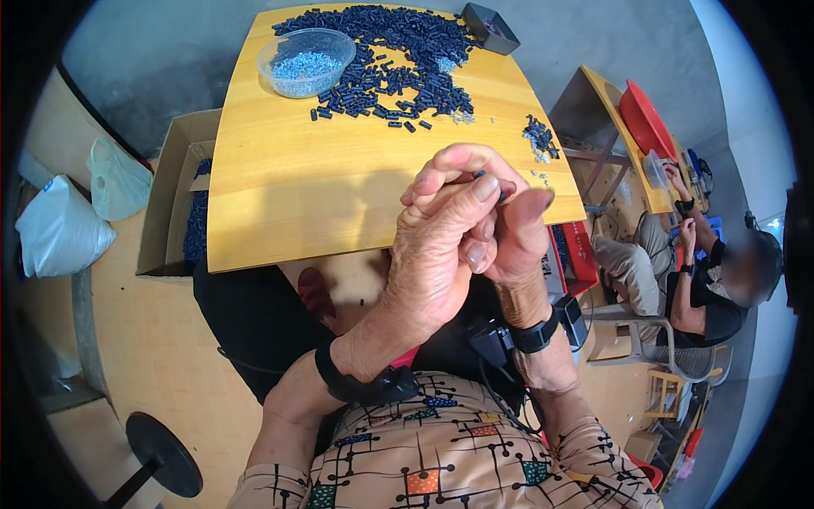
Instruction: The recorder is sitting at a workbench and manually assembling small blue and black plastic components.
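My left hand [437,246] and my right hand [521,242] are raised together over the table's near edge, fingers curled in against each other. Between the fingertips a small dark piece [504,195] shows in part; most of it is hidden. Beyond my hands, a big heap of short black plastic pieces [381,81] covers the far part of the yellow wooden table [280,187]. A clear round tub [307,66] of tiny shiny metal parts stands at the heap's left. To the right of my hands lies a smaller pile of black pieces [540,137] with some loose metal bits.
A dark open box [492,30] sits at the table's far right corner. Left of the table stands a cardboard box [170,195] with black pieces inside, near white bags [64,225]. A person in a black shirt [708,310] sits at another table on the right, beside a red basin [644,119].
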Tool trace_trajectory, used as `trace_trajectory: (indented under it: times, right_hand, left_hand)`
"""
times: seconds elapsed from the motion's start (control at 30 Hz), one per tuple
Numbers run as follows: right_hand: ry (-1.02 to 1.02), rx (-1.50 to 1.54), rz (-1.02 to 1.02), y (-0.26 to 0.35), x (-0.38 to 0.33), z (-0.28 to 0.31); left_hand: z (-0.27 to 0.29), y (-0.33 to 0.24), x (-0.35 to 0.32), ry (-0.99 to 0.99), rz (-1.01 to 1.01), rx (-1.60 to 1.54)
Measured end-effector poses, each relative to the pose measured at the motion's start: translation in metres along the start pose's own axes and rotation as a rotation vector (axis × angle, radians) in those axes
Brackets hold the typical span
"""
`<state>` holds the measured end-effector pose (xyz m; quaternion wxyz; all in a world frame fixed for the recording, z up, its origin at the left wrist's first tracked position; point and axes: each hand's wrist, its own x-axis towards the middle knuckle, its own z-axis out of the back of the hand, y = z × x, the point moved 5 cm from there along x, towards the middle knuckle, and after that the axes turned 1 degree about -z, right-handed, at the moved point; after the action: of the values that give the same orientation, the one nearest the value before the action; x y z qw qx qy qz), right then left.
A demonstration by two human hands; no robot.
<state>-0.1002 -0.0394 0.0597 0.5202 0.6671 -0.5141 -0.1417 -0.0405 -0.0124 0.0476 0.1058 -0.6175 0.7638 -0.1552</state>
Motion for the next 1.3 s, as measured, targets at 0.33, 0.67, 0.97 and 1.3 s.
trace_trajectory:
  times: [0.33, 0.67, 0.97, 1.3]
  right_hand:
    - [0.119, 0.147, 0.025, -0.013, 0.003, 0.013]
    - [0.162, 0.350, 0.041, -0.003, 0.000, -0.003]
    - [0.081, 0.276, 0.024, -0.006, -0.004, 0.009]
    - [-0.094, 0.084, 0.021, 0.006, -0.005, -0.002]
  left_hand:
    - [-0.001, -0.003, 0.001, -0.009, -0.015, 0.076]
    - [-0.001, -0.003, -0.004, 0.073, -0.139, 0.123]
    - [0.010, 0.004, -0.001, 0.050, -0.132, 0.133]
    - [-0.001, -0.007, -0.003, -0.017, -0.170, 0.286]
